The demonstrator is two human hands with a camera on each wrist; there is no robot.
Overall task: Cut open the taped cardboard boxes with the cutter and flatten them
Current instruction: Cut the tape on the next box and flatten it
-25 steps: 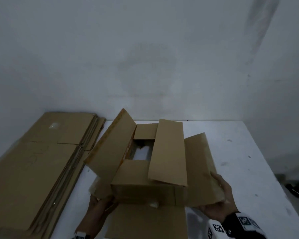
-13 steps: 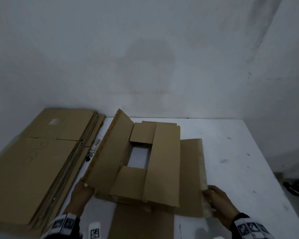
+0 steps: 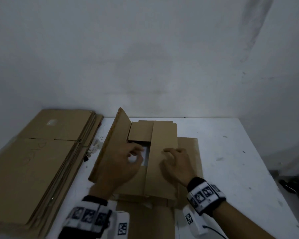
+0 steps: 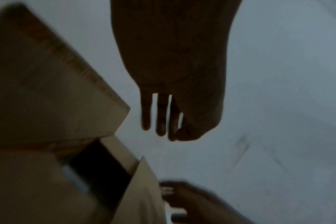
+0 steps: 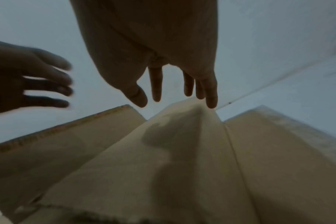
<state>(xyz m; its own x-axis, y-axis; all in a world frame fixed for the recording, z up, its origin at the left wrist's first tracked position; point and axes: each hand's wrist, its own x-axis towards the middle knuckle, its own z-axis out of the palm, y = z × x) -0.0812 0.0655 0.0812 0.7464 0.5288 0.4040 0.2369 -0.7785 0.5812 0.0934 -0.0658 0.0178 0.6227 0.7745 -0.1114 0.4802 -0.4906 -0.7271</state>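
Note:
A brown cardboard box (image 3: 162,152) lies nearly flat on the white table (image 3: 231,152), its flaps spread; the left flap (image 3: 110,144) still slants up. My left hand (image 3: 126,161) hovers over the box's left half with fingers loosely bent and holds nothing; the left wrist view shows its fingers (image 4: 161,118) hanging straight. My right hand (image 3: 176,161) hovers over the long middle flap (image 5: 182,151), fingers relaxed, with nothing in it; whether they touch the cardboard is unclear. No cutter is in view.
A stack of flattened cardboard (image 3: 33,161) fills the table's left side. Another flat sheet (image 3: 145,221) lies under the box near the front edge. Small white scraps (image 3: 95,147) sit between stack and box. A wall stands behind; the table's right edge drops off.
The box went from standing up to almost flat. Both hands let go of its lower corners and moved up over its top.

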